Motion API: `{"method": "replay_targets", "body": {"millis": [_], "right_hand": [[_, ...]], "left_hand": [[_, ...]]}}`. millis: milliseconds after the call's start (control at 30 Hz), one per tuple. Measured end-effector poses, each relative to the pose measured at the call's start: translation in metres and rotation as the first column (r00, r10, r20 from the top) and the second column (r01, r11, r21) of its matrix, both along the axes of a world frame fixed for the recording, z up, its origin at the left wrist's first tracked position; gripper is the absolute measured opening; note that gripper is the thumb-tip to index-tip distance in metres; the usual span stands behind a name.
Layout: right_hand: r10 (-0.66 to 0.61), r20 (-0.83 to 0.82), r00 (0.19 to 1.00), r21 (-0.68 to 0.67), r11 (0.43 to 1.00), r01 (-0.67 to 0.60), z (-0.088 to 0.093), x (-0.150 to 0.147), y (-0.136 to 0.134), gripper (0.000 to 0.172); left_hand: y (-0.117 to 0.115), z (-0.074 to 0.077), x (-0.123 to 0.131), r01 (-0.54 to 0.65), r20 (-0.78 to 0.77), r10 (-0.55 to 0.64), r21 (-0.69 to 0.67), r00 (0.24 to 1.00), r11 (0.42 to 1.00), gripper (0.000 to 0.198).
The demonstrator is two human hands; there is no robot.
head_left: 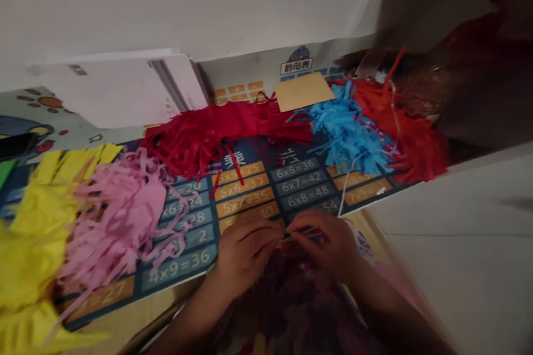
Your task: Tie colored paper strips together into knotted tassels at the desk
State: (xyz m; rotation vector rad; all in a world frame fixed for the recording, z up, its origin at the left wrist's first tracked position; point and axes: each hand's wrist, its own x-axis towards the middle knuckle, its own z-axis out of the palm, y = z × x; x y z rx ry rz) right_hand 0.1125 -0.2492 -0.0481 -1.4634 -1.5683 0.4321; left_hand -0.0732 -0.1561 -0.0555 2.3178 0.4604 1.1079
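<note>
My left hand (247, 247) and my right hand (333, 241) meet at the front edge of the table, fingertips almost touching. Both are closed in a pinch on a small green piece (287, 232); most of it is hidden by the fingers, and its kind cannot be made out. A thin white string (343, 194) runs from beside my right hand up to the blue fringed paper (350, 130). Beyond my hands lies crimson fringed paper (233, 125). Left of them is a heap of pink shredded paper (120, 205), with yellow fringed paper (45, 205) beside it.
A printed multiplication mat (179, 263) covers the table. White boxes (120, 89) stand against the wall. A yellow card (303, 91) lies by the crimson paper. Red-orange fringed paper (420, 147) and a dark bag-like shape (478, 72) fill the right corner.
</note>
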Motion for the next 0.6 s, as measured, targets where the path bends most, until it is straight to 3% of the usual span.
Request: {"method": "replay_targets", "body": {"millis": [133,200,267,333,367,400,433,500,600], "right_hand": [[-0.033,-0.016,0.999,-0.027,0.999,0.032,-0.007,-0.004,-0.004,0.006],[0.023,-0.006,1.000,-0.021,1.000,-0.023,-0.011,0.001,-0.003,0.007],[0.065,0.019,0.998,-0.015,0.998,-0.065,-0.012,0.023,0.006,0.005],[-0.089,0.031,0.996,-0.008,0.996,0.089,-0.008,0.071,0.027,0.013],[-0.266,0.024,0.964,0.014,0.964,0.266,-0.003,0.104,0.040,0.017],[-0.495,0.024,0.869,0.047,0.869,0.493,0.003,0.141,0.055,0.020],[-0.684,0.052,0.728,0.055,0.730,0.681,0.011,0.180,0.070,0.024],[-0.843,0.213,0.494,0.003,0.506,0.863,0.025,0.252,0.098,0.031],[-0.854,0.261,0.451,-0.020,0.462,0.887,0.035,0.320,0.133,0.031]], "left_hand": [[-0.001,-0.002,0.008,0.010,-0.022,-0.013,-0.103,1.000,0.995,0.003],[-0.003,-0.004,0.009,-0.015,-0.082,0.000,-0.180,0.997,0.984,0.006],[-0.005,-0.003,0.008,-0.052,-0.162,0.013,-0.241,0.987,0.969,0.011],[-0.005,0.000,0.004,-0.063,-0.194,0.009,-0.271,0.981,0.960,0.012],[-0.003,0.001,0.002,-0.045,-0.175,-0.005,-0.283,0.985,0.958,0.012],[-0.001,0.001,0.000,-0.017,-0.145,-0.026,-0.290,0.989,0.957,0.012],[0.002,0.002,0.000,0.012,-0.114,-0.047,-0.296,0.992,0.955,0.011],[0.007,0.003,0.000,0.062,-0.074,-0.088,-0.298,0.993,0.953,0.011],[0.008,0.002,0.005,0.096,-0.081,-0.125,-0.303,0.989,0.948,0.013]]}}
